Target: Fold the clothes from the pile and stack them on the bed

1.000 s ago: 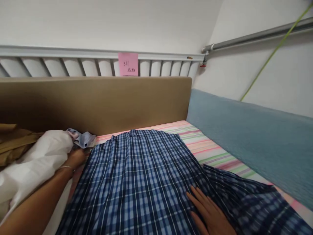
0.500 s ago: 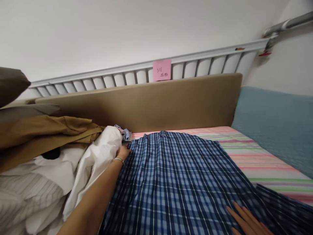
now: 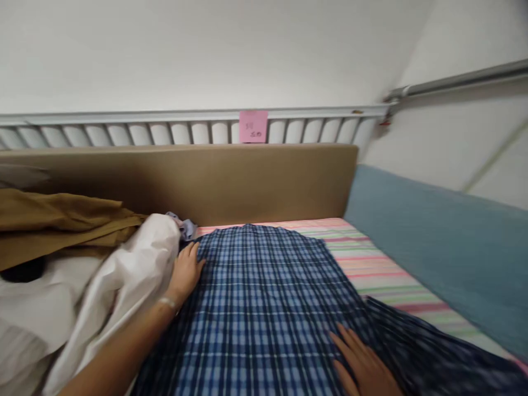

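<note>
The fingers of the left hand (image 3: 185,273) are nearly straight and close together, with the thumb a little apart; I can see nothing gripped in them. This hand is at the left edge of the blue checked shirt (image 3: 259,308), near its far end. The right hand (image 3: 365,363) has its fingers stretched and slightly spread, resting on the right part of the shirt, and it holds nothing. The lower part of this hand is cut by the picture edge.

The shirt is spread between the two hands, and its sleeve (image 3: 437,346) goes out to the right, darker and rather blurred. On the left wrist there is a pale bracelet (image 3: 168,302).

Just beside the left arm lies a white garment (image 3: 144,253), and a small light blue cloth (image 3: 188,229) is next to its far end. More to the left is a brown garment (image 3: 61,220). Under the shirt is a striped sheet (image 3: 383,269). A brown board (image 3: 247,181) stands behind, and a blue panel (image 3: 433,231) at the right. Behind the board is a white radiator (image 3: 157,133), bearing a pink note (image 3: 253,126) whose writing is too blurred for reading.
</note>
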A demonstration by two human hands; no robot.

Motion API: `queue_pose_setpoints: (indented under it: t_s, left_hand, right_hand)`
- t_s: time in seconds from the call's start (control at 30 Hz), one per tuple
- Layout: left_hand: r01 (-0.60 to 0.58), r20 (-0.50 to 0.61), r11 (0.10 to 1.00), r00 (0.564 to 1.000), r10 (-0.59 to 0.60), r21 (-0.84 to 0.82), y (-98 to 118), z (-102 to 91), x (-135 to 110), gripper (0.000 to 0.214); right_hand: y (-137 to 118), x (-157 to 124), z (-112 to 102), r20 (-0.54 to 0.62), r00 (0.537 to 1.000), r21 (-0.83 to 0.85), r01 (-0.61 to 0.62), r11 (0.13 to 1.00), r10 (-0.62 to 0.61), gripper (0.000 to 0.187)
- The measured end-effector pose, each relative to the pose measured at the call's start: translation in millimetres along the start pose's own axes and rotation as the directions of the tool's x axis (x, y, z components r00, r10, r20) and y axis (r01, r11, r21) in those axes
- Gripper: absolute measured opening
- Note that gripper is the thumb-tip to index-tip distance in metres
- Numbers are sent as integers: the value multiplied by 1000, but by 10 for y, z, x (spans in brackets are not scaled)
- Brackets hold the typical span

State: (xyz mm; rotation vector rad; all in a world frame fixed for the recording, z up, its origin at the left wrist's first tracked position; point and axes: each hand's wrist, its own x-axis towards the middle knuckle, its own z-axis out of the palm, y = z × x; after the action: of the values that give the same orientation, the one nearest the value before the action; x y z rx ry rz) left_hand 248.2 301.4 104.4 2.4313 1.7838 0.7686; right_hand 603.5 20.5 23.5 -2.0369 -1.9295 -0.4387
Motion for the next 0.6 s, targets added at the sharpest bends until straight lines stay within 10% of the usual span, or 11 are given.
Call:
queue_pose_setpoints:
  t_s: [0.17, 0.23, 0.3, 0.43, 0.6]
  left_hand:
    - [-503, 256, 855, 816, 517, -126, 372, 148, -962, 55]
    - [-546, 326, 827, 764, 556, -131, 295, 213, -976, 55]
    - [-496, 337, 865, 804, 489, -73, 82, 287, -691, 52]
    - [-278, 297, 950, 928, 226, 143, -535, 453, 175, 49]
    - [-269, 269, 934, 941, 204, 233, -897, 555, 594, 52]
  right_hand:
    - [-789, 391, -426, 189, 981, 220, -84, 972, 42, 44]
    - [-1076, 656, -430, 241, 966, 364, -2, 931, -92, 46]
    - [-1126, 976, -339, 232, 958, 406, 64, 912, -171, 47]
    - [-419, 1645, -30, 143, 990, 139, -40, 989, 20, 52]
    - [569, 2102, 358, 127, 965, 23, -235, 972, 231, 75]
